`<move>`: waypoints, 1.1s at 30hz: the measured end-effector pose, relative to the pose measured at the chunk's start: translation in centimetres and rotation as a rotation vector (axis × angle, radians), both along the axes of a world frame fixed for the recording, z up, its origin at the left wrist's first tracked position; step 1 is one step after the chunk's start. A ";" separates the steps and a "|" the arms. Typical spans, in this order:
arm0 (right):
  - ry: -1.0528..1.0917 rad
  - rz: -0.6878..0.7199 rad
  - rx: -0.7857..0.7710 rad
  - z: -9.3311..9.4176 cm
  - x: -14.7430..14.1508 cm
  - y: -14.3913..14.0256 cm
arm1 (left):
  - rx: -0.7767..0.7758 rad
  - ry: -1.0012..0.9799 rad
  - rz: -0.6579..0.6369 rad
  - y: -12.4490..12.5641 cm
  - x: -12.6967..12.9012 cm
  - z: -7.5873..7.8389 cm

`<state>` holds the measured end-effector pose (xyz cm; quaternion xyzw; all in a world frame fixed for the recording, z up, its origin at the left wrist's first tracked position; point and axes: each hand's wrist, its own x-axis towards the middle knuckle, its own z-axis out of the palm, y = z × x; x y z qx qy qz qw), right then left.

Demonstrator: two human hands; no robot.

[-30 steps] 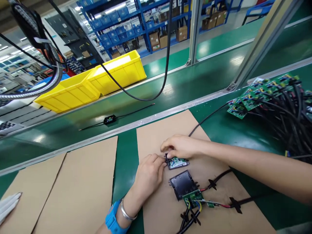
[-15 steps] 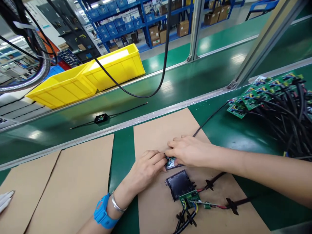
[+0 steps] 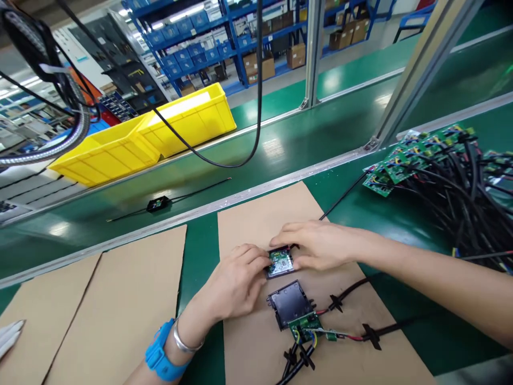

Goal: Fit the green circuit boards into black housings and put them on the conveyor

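A green circuit board (image 3: 281,260) sits in a small black plastic case on the cardboard sheet (image 3: 256,224). My left hand (image 3: 240,275), with a blue wrist strap (image 3: 162,350) and a metal bangle (image 3: 185,338), has its fingertips closed on the left edge of the case. My right hand (image 3: 320,245) arches over the right side, thumb and fingers apart near the case's edges. Nearer to me lie an empty-looking black case (image 3: 292,300) and another green board (image 3: 305,324) with several black cables wired to it.
A heap of green boards with black cables (image 3: 452,176) lies at the right. Yellow bins (image 3: 188,118) stand beyond the metal rail, and a small wired case (image 3: 158,203) rests nearer. Another cardboard sheet (image 3: 124,289) and white-covered fingertips (image 3: 11,336) are at the left.
My right fingers have lifted and spread away from the board, uncovering more of it. My left fingers remain at its left edge. The whole view has shifted slightly.
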<state>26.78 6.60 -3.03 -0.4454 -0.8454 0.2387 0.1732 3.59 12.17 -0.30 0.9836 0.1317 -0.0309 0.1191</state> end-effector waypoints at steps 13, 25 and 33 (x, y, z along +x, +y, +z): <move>-0.122 -0.062 0.082 -1.9 2.3 0.3 | 0.082 -0.022 -0.028 -1.7 -0.7 -3.8; -0.214 -0.078 -0.141 0.0 0.5 0.3 | 0.117 -0.107 0.001 -2.3 -0.2 -3.5; -0.106 -0.090 -0.112 0.7 0.0 -0.2 | 0.126 -0.170 0.007 -2.4 -0.5 -4.3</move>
